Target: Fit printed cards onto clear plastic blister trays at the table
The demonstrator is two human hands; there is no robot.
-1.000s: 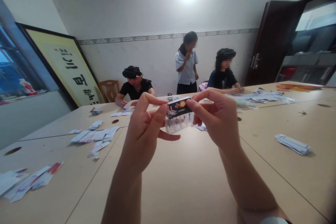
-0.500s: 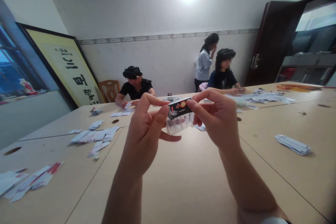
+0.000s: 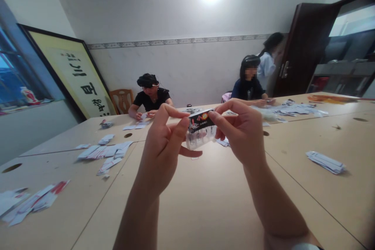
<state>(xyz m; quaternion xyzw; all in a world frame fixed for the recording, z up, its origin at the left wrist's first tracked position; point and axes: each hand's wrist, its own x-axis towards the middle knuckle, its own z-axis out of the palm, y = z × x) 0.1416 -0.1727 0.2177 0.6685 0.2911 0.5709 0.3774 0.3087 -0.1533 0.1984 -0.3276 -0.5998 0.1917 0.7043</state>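
Note:
Both my hands are raised above the beige table (image 3: 211, 203) and pinch one small packet (image 3: 200, 129) between them. The packet has a dark printed card top with a red and yellow burst and a clear plastic lower part. My left hand (image 3: 164, 148) grips its left end with thumb and forefinger. Its right end sits between the thumb and fingers of my right hand (image 3: 238, 131). What is inside the clear part is too small to make out.
Piles of white and red paper cards lie at the left (image 3: 102, 152), near left (image 3: 29, 203) and right (image 3: 324, 161). Two seated people work at the far side, and a third person stands by the dark door (image 3: 304, 47). A framed picture (image 3: 73, 74) leans at left.
The standing person has walked from the middle of the far wall to the door at right. My hands and the packet have barely moved.

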